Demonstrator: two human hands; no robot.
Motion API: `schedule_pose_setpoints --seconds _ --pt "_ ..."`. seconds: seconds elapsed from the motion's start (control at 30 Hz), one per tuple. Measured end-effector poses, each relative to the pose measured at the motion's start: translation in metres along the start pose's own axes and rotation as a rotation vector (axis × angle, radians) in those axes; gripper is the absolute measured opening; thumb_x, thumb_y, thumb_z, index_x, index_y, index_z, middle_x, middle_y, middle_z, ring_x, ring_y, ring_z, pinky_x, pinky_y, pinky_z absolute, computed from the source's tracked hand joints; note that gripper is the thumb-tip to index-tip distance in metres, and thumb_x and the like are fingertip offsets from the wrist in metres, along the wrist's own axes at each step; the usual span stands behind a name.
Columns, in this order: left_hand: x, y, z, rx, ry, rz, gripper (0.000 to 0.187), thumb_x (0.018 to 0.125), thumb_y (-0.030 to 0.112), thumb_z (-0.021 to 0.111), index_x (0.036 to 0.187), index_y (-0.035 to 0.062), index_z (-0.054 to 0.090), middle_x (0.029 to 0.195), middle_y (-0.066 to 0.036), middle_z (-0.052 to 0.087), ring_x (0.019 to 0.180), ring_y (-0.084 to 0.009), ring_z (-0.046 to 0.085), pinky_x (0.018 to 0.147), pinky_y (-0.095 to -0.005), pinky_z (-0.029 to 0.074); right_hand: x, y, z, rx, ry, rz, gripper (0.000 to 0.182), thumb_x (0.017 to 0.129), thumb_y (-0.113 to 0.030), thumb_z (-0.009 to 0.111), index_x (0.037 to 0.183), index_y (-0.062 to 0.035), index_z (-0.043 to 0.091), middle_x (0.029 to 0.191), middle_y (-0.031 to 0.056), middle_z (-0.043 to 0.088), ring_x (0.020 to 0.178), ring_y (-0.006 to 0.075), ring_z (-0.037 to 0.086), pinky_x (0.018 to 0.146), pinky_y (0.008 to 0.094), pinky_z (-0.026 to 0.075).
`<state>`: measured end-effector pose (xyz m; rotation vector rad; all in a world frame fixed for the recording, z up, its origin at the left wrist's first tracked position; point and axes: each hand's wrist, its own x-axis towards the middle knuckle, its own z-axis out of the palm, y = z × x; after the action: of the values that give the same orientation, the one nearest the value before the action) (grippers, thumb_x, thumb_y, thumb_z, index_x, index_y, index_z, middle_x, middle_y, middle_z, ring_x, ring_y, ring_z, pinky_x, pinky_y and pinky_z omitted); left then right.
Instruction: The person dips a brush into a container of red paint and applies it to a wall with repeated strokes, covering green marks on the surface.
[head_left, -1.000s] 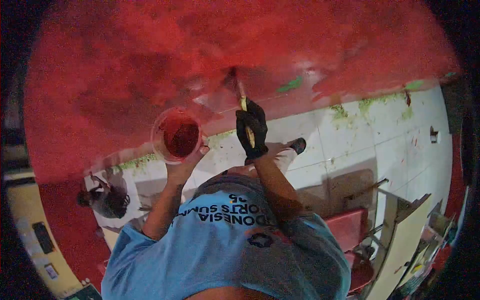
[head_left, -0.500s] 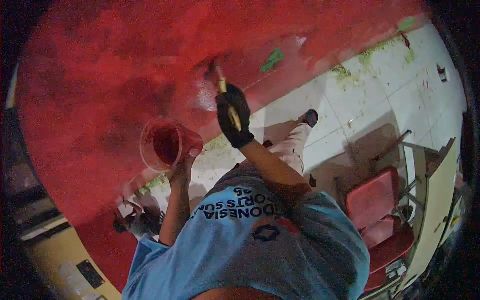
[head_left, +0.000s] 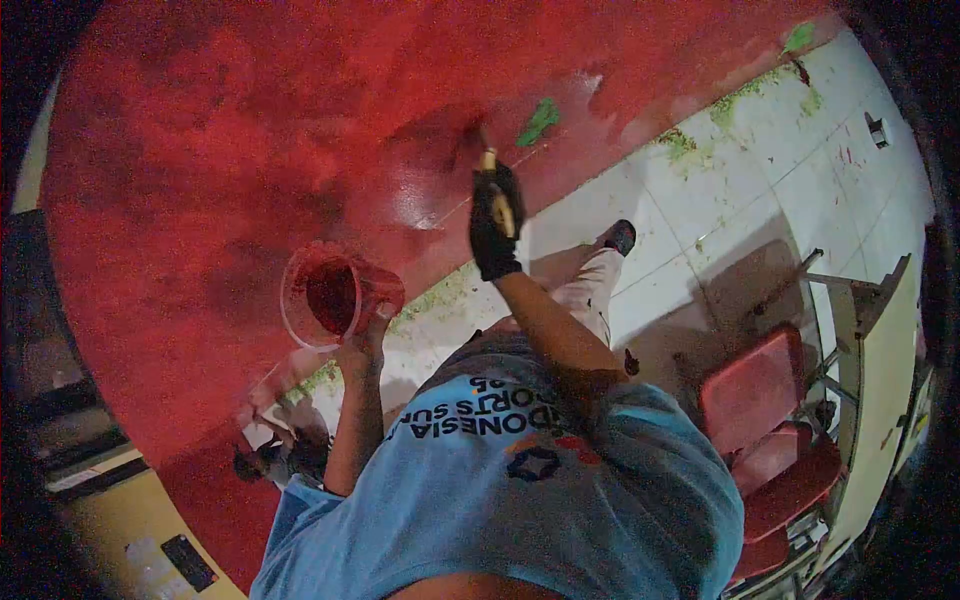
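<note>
My left hand (head_left: 366, 340), bare, is wrapped round a clear plastic tub (head_left: 385, 290) with dark red paint inside; its mouth tilts toward the wall. My right hand (head_left: 496, 225), in a black glove, grips a paintbrush (head_left: 489, 160) by its pale handle. The bristle end is blurred against the wall (head_left: 250, 130), which is coated in uneven red. Just right of the brush, a green patch (head_left: 540, 121) shows through the red. Below the brush, a wet, shiny spot catches the light.
White floor tiles (head_left: 740, 190) with green and red smears run along the wall's foot. A red chair (head_left: 755, 390) and a pale board (head_left: 875, 400) on a metal frame stand at the right. A yellowish surface (head_left: 130, 540) lies at the lower left.
My right hand has moved right along the wall with the brush, closer to the green patch. My left hand holds the tub in nearly the same place.
</note>
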<state>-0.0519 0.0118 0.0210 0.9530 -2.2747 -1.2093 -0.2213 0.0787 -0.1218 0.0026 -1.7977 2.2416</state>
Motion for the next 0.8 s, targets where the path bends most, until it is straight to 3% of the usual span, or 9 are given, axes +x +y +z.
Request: schedule_pose_setpoints --seconds 0.1,0.2,0.3,0.37,0.43,0.5,0.57,0.63,0.8 --pt "-0.003 0.019 0.002 0.034 0.005 -0.237 0.044 0.074 0.012 0.068 0.113 0.0016 0.052 0.112 -0.008 0.054 0.102 -0.0203 0.051 0.090 -0.0327 0.039 -0.004 -0.051 0.014 0.098 -0.117 -0.059 0.012 0.086 -0.008 0.049 0.093 -0.0011 0.056 0.085 0.0094 0.057 0.077 0.0183 0.055 0.069 0.0300 0.044" --pt "0.005 -0.027 0.002 -0.080 -0.025 -0.025 0.039 0.074 0.015 0.069 0.108 0.0022 0.056 0.110 -0.008 0.056 0.100 -0.0208 0.051 0.090 -0.0328 0.039 -0.008 -0.069 0.020 0.163 -0.212 -0.141 0.015 0.085 -0.009 0.050 0.097 -0.0016 0.057 0.087 0.0096 0.058 0.078 0.0181 0.056 0.070 0.0301 0.044" --pt "0.003 -0.001 0.002 -0.105 -0.036 0.014 0.035 0.074 0.016 0.069 0.104 0.0031 0.059 0.109 -0.009 0.057 0.101 -0.0214 0.051 0.089 -0.0324 0.039 -0.001 -0.065 0.009 0.185 -0.318 -0.292 0.018 0.086 -0.009 0.050 0.100 -0.0023 0.057 0.088 0.0095 0.059 0.078 0.0179 0.056 0.069 0.0297 0.044" --pt "0.003 -0.013 -0.002 -0.053 -0.058 -0.001 0.035 0.073 0.017 0.069 0.104 0.0033 0.059 0.107 -0.008 0.057 0.101 -0.0214 0.051 0.089 -0.0331 0.039 0.011 -0.042 -0.007 0.090 -0.436 0.112 0.017 0.086 -0.009 0.050 0.101 -0.0026 0.057 0.089 0.0097 0.059 0.079 0.0168 0.056 0.070 0.0295 0.045" --pt "0.005 -0.029 -0.012 -0.004 -0.072 -0.011 0.036 0.073 0.018 0.070 0.104 0.0035 0.059 0.106 -0.008 0.058 0.100 -0.0213 0.051 0.088 -0.0339 0.040 0.014 -0.026 -0.016 0.019 -0.291 0.163 0.017 0.086 -0.010 0.051 0.100 -0.0008 0.056 0.088 0.0084 0.058 0.080 0.0155 0.055 0.070 0.0290 0.044" --pt "0.004 -0.041 -0.023 0.538 -0.152 0.146 0.041 0.072 0.022 0.071 0.105 0.0022 0.058 0.105 -0.009 0.058 0.101 -0.0215 0.051 0.089 -0.0351 0.039 0.006 0.013 -0.020 0.003 -0.168 0.029 0.017 0.087 -0.012 0.051 0.099 -0.0004 0.056 0.087 0.0075 0.057 0.079 0.0152 0.054 0.070 0.0289 0.044" --pt "0.000 -0.014 -0.016 0.278 -0.095 0.051 0.042 0.072 0.024 0.071 0.105 0.0017 0.057 0.106 -0.009 0.057 0.101 -0.0219 0.051 0.090 -0.0353 0.039 0.002 0.021 -0.015 -0.010 -0.044 -0.103 0.017 0.088 -0.014 0.051 0.097 0.0000 0.056 0.086 0.0067 0.056 0.079 0.0149 0.053 0.070 0.0288 0.043" --pt "-0.004 -0.005 -0.013 0.018 -0.046 -0.038 0.044 0.072 0.026 0.071 0.105 0.0011 0.057 0.106 -0.010 0.057 0.102 -0.0223 0.051 0.090 -0.0355 0.038 -0.009 0.013 -0.004 0.016 0.099 0.077 0.016 0.089 -0.015 0.051 0.093 -0.0004 0.056 0.084 0.0056 0.055 0.077 0.0153 0.051 0.070 0.0283 0.042" --pt "-0.005 -0.010 -0.018 0.031 -0.013 -0.034 0.050 0.070 0.024 0.071 0.111 0.0010 0.053 0.110 -0.011 0.055 0.103 -0.0226 0.051 0.091 -0.0349 0.038 -0.029 -0.049 0.038 0.070 -0.202 -0.100 0.009 0.086 -0.010 0.050 0.089 -0.0023 0.053 0.085 0.0101 0.054 0.078 0.0212 0.054 0.068 0.0307 0.043"
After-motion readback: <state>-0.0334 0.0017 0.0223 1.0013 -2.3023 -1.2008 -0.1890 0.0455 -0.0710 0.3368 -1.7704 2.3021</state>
